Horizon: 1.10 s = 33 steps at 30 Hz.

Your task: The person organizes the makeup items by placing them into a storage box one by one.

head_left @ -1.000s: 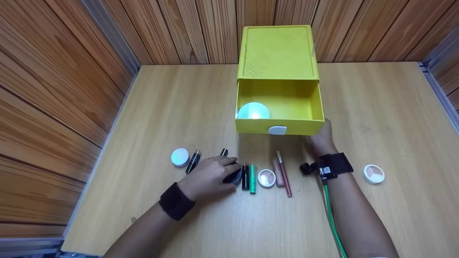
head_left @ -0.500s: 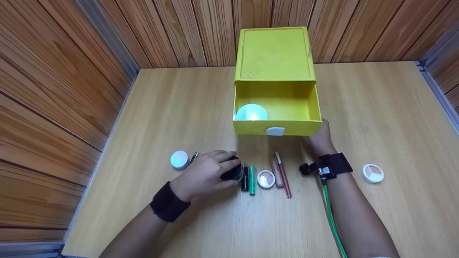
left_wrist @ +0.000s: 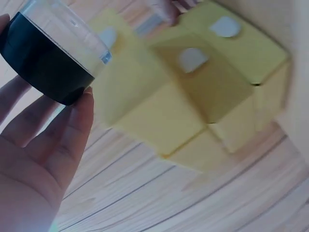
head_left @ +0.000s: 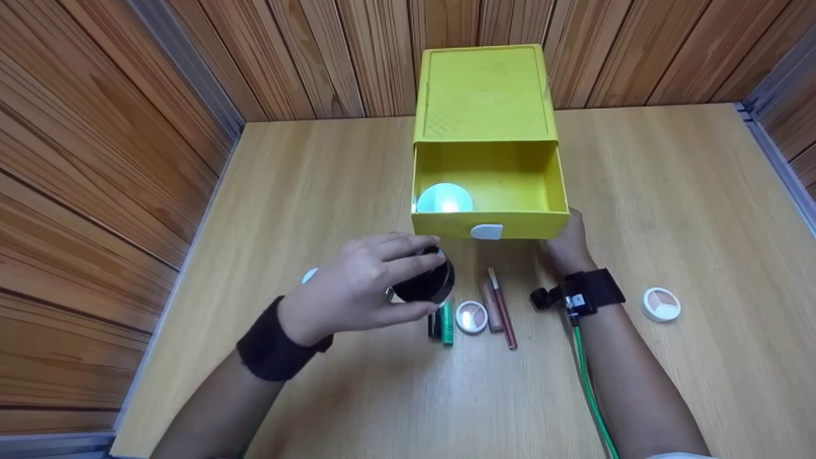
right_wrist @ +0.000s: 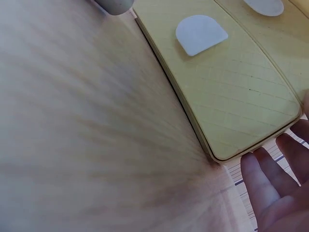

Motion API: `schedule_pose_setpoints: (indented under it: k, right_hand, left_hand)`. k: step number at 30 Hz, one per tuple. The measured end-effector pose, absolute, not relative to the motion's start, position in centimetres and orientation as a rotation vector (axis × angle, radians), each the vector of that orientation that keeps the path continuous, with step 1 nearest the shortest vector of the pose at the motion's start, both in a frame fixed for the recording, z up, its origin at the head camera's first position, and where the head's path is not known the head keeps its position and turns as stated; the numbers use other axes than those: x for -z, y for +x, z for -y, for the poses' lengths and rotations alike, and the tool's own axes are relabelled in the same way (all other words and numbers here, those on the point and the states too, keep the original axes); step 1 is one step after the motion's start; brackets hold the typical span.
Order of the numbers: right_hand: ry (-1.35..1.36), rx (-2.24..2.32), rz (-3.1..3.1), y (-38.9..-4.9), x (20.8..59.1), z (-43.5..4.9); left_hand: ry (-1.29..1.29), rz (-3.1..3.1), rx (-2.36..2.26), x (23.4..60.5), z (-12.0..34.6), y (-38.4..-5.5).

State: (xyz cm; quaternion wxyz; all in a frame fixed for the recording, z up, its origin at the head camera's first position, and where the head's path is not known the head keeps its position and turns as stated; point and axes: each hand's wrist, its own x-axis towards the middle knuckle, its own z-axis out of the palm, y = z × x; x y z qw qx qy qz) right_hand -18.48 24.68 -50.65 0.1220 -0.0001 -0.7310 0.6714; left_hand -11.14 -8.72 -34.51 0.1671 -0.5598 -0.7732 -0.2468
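My left hand (head_left: 360, 287) grips a round jar (head_left: 426, 280) by its black part, above the table and just in front of the yellow drawer unit (head_left: 488, 95). In the left wrist view the jar (left_wrist: 50, 55) shows a wide black band and a clear end, fingertips round the black part. One upper drawer (head_left: 440, 224) is pulled out, with a shiny pale round thing (head_left: 445, 199) in its left front corner. Low on the unit's right side is my right hand (head_left: 569, 245); in the right wrist view its extended fingers (right_wrist: 256, 176) touch the side edge.
In front of the unit lie a black tube (head_left: 435, 326), a green tube (head_left: 447, 325), a white-rimmed three-part compact (head_left: 472, 317), a pinkish tube (head_left: 492, 309) and a slim reddish stick (head_left: 505, 315). A similar compact (head_left: 662, 305) lies far right. My left hand mostly hides a white round lid (head_left: 309, 275).
My left hand has closed round the jar, lifted it off the table and carried it forward and slightly right toward the drawer. The right hand stays at the unit's side.
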Motion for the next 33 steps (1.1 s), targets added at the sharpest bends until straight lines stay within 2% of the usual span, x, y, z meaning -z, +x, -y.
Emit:
schedule_pose_setpoints:
  k: [7,12,33]
  right_hand:
    - [0.026,-1.964,2.128,-18.5,50.9,-24.8]
    - [0.04,-1.935,2.165,-18.4,51.1,-24.8]
    - [0.052,-1.937,2.134,-18.5,50.8,-24.7]
  left_hand:
    - [-1.632,2.131,0.741,30.1,7.7,-12.2]
    - [-1.641,2.16,0.729,28.3,7.1,-13.2]
    - [-1.552,2.372,0.51,25.2,2.5,-17.8]
